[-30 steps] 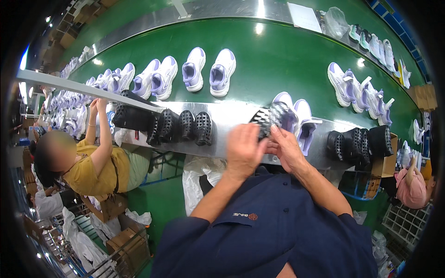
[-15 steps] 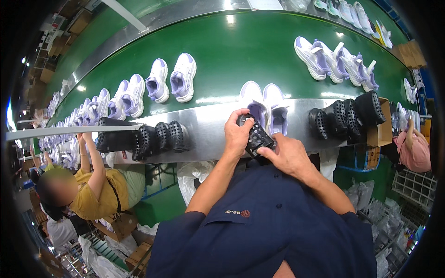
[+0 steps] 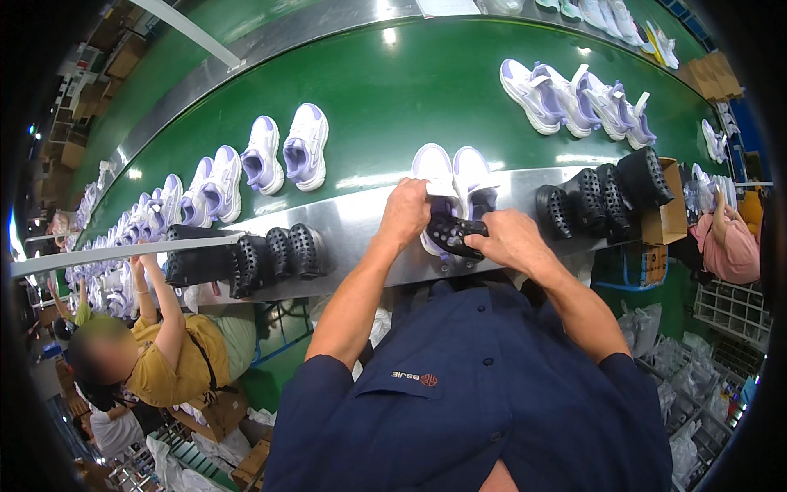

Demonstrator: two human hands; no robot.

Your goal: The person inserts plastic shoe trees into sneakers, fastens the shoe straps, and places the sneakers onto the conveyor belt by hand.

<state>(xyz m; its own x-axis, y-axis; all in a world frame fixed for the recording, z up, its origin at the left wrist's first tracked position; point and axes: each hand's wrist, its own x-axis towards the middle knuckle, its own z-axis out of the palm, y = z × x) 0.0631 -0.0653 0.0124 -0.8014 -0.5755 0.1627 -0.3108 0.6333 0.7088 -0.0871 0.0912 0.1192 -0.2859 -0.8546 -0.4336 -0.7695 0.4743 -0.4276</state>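
Black perforated insert (image 3: 456, 234) (small), both hands (image 3: 407, 211) gripping

Bright overhead light glares off the green belt (image 3: 393, 90); fisheye bends edges into a black rim.

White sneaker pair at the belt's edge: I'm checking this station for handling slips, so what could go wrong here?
The pair overhangs the steel rail, so it might tip off. The black insert sits pinched between left hand and right hand, and could slip.
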